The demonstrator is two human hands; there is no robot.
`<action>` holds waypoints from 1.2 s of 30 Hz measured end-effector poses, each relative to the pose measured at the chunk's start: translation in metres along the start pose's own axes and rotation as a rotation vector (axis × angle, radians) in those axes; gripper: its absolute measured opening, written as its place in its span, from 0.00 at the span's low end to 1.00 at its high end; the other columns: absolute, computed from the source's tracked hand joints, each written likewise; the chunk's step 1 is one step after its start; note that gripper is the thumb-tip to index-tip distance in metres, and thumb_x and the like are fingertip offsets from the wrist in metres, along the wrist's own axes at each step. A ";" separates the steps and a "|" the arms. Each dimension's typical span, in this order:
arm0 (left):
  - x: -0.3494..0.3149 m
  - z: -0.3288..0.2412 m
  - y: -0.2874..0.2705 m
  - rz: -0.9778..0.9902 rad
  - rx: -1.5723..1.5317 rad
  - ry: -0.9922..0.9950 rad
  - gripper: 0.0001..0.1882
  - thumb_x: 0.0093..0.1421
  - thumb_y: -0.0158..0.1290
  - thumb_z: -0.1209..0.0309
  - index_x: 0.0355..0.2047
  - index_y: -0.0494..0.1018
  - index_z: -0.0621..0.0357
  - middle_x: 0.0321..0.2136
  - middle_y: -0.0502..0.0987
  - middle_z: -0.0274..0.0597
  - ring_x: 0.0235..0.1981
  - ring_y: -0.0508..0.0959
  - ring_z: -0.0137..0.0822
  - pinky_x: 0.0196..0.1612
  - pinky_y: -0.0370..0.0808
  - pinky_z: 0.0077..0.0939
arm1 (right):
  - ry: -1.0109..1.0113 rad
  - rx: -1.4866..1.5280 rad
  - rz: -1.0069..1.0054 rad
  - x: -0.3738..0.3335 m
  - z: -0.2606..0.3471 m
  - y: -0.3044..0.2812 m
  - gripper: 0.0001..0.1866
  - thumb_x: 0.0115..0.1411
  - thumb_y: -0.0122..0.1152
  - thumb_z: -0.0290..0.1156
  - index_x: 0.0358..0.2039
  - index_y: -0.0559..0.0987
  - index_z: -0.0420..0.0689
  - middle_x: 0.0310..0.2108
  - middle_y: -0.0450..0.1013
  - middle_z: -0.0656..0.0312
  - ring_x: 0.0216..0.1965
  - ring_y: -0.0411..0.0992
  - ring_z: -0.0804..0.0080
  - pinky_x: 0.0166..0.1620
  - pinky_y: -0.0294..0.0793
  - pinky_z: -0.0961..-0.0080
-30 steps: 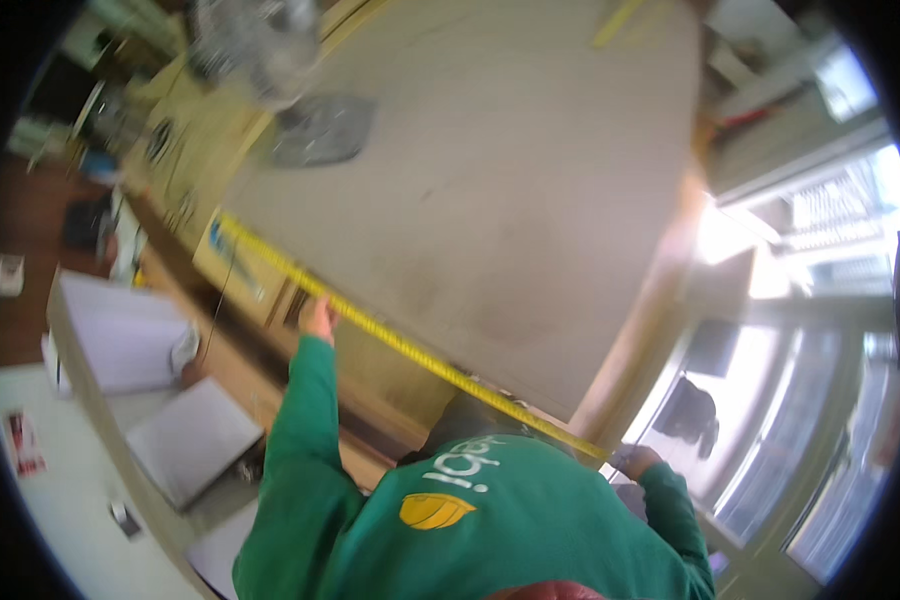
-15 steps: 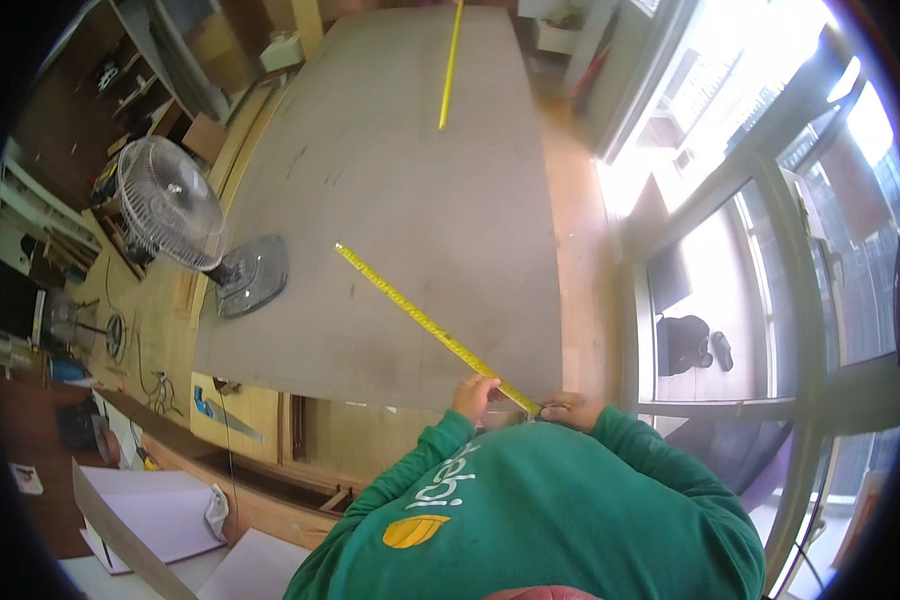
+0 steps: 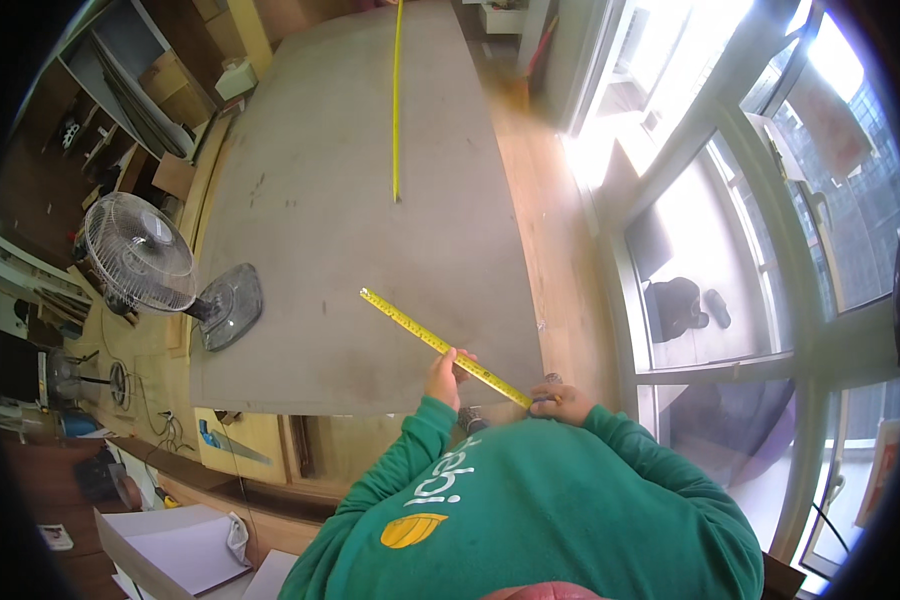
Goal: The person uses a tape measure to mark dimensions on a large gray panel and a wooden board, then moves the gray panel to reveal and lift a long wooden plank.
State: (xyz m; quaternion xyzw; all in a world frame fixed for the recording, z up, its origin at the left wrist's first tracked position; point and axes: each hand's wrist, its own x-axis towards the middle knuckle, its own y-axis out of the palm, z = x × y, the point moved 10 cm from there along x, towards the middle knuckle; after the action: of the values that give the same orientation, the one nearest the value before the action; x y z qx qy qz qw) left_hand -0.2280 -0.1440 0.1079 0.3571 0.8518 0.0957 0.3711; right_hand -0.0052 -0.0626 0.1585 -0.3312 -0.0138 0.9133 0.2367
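- The left hand [image 3: 448, 378], just below the centre of the frame, is narrow: thumb and fingers close around the blade of the yellow tape measure [image 3: 410, 324] partway along.
- The right hand [image 3: 562, 402], lower and further right, is wrapped about the case end of the same tape; the fingers hide most of the case.
- The tape's long axis runs slantwise, from the right hand at lower right up to a free tip at the middle of the frame. The left hand is the nearer to that tip — it sits between tip and case.
- Under the blade spreads a large grey panel [image 3: 310, 230], its near edge just by the hands.
- A second yellow tape [image 3: 397, 120] lies on the panel in the upper middle, roughly along the panel's length, well apart from both hands.
- At left, a grey fan [image 3: 142, 255] leans outward, its base [image 3: 232, 308] resting on the panel near the left edge.
- Lower left, a blue-handled saw [image 3: 235, 442] lies beyond the near edge; at right stands a glass door [image 3: 710, 270] — bright with daylight.
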 end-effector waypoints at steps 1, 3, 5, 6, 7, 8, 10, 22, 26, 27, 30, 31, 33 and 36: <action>0.003 0.001 0.001 -0.015 0.010 0.009 0.13 0.65 0.43 0.62 0.36 0.71 0.57 0.32 0.79 0.43 0.31 0.77 0.28 0.33 0.73 0.22 | 0.008 -0.014 0.005 0.000 -0.010 -0.006 0.31 0.50 0.66 0.44 0.51 0.73 0.40 0.38 0.75 0.54 0.41 0.73 0.68 0.47 0.71 0.75; 0.003 0.006 0.006 -0.038 0.025 0.013 0.13 0.65 0.43 0.62 0.36 0.72 0.57 0.32 0.79 0.43 0.30 0.76 0.27 0.33 0.73 0.21 | 0.013 -0.049 0.024 -0.002 -0.004 -0.019 0.31 0.50 0.66 0.45 0.51 0.73 0.40 0.38 0.75 0.54 0.40 0.73 0.67 0.47 0.71 0.74; 0.002 0.016 0.017 -0.052 0.028 -0.004 0.13 0.65 0.44 0.62 0.36 0.72 0.57 0.32 0.79 0.43 0.30 0.76 0.27 0.32 0.73 0.20 | 0.013 -0.056 0.029 -0.005 -0.004 -0.034 0.31 0.50 0.66 0.45 0.51 0.74 0.40 0.37 0.75 0.55 0.40 0.73 0.68 0.46 0.71 0.75; 0.001 0.023 0.025 -0.051 0.062 -0.010 0.13 0.65 0.44 0.62 0.36 0.72 0.58 0.32 0.79 0.42 0.29 0.76 0.27 0.32 0.73 0.20 | 0.012 -0.062 0.034 -0.005 -0.005 -0.042 0.30 0.50 0.66 0.45 0.50 0.74 0.40 0.37 0.75 0.55 0.39 0.73 0.68 0.45 0.71 0.75; -0.001 0.030 0.034 -0.053 0.095 -0.016 0.13 0.64 0.45 0.62 0.36 0.73 0.58 0.32 0.79 0.42 0.29 0.76 0.26 0.32 0.73 0.20 | 0.011 -0.039 0.048 -0.004 -0.007 -0.049 0.29 0.51 0.65 0.44 0.50 0.74 0.40 0.36 0.75 0.56 0.39 0.73 0.69 0.45 0.71 0.75; -0.003 0.041 0.045 -0.058 0.118 -0.022 0.13 0.64 0.46 0.61 0.36 0.73 0.58 0.32 0.79 0.41 0.29 0.75 0.26 0.32 0.73 0.20 | 0.014 -0.025 0.067 -0.004 -0.011 -0.059 0.28 0.51 0.65 0.44 0.49 0.75 0.40 0.36 0.74 0.56 0.38 0.73 0.69 0.45 0.71 0.75; -0.007 0.065 0.069 -0.058 0.143 -0.060 0.14 0.64 0.47 0.61 0.36 0.74 0.59 0.31 0.78 0.40 0.28 0.75 0.26 0.32 0.73 0.20 | -0.043 -0.007 0.123 0.000 -0.021 -0.079 0.26 0.52 0.64 0.42 0.47 0.75 0.39 0.35 0.74 0.57 0.38 0.72 0.70 0.44 0.71 0.75; -0.006 0.188 0.218 0.032 0.255 -0.220 0.14 0.62 0.50 0.62 0.38 0.73 0.61 0.32 0.78 0.41 0.32 0.79 0.31 0.34 0.74 0.23 | -0.093 0.099 0.397 0.007 -0.098 -0.198 0.27 0.56 0.61 0.44 0.50 0.73 0.38 0.43 0.73 0.54 0.45 0.70 0.70 0.49 0.69 0.76; -0.003 0.189 0.234 0.004 0.209 -0.221 0.14 0.62 0.50 0.62 0.40 0.72 0.60 0.33 0.78 0.41 0.31 0.79 0.31 0.33 0.75 0.24 | -0.094 0.011 0.360 0.015 -0.088 -0.216 0.32 0.55 0.62 0.49 0.52 0.71 0.37 0.44 0.73 0.52 0.45 0.71 0.68 0.48 0.70 0.75; -0.002 0.188 0.239 -0.003 0.205 -0.219 0.15 0.61 0.50 0.62 0.40 0.72 0.62 0.33 0.78 0.42 0.31 0.79 0.32 0.33 0.75 0.25 | -0.090 0.001 0.357 0.017 -0.084 -0.220 0.33 0.55 0.62 0.50 0.53 0.71 0.37 0.44 0.73 0.52 0.45 0.71 0.67 0.48 0.70 0.75; 0.001 0.183 0.250 -0.013 0.199 -0.206 0.17 0.61 0.50 0.62 0.40 0.72 0.65 0.34 0.78 0.44 0.31 0.80 0.34 0.33 0.74 0.26 | -0.085 -0.048 0.337 0.017 -0.071 -0.232 0.35 0.54 0.62 0.52 0.53 0.70 0.37 0.43 0.73 0.52 0.43 0.71 0.67 0.47 0.71 0.75; 0.002 0.180 0.253 -0.011 0.201 -0.198 0.16 0.61 0.50 0.62 0.40 0.72 0.64 0.34 0.78 0.44 0.31 0.79 0.34 0.33 0.74 0.26 | -0.088 -0.034 0.342 0.017 -0.069 -0.234 0.35 0.54 0.63 0.51 0.53 0.70 0.37 0.43 0.73 0.52 0.43 0.71 0.67 0.47 0.71 0.75; 0.006 0.177 0.259 -0.019 0.198 -0.176 0.16 0.61 0.50 0.62 0.40 0.72 0.64 0.33 0.78 0.44 0.31 0.79 0.34 0.33 0.74 0.26 | -0.091 -0.014 0.350 0.019 -0.069 -0.241 0.35 0.54 0.63 0.50 0.54 0.70 0.36 0.42 0.73 0.52 0.42 0.71 0.68 0.46 0.71 0.76; 0.012 0.174 0.259 -0.041 0.187 -0.149 0.16 0.61 0.50 0.62 0.40 0.72 0.62 0.33 0.78 0.44 0.31 0.79 0.34 0.33 0.74 0.26 | -0.100 0.056 0.373 0.025 -0.076 -0.245 0.34 0.54 0.63 0.48 0.53 0.71 0.36 0.40 0.73 0.53 0.41 0.71 0.70 0.45 0.71 0.78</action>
State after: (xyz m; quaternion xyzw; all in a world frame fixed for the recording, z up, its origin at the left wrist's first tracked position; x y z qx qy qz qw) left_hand 0.0270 0.0341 0.0895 0.3786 0.8342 -0.0188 0.4005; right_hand 0.1278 0.1563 0.1289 -0.2753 0.0616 0.9567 0.0715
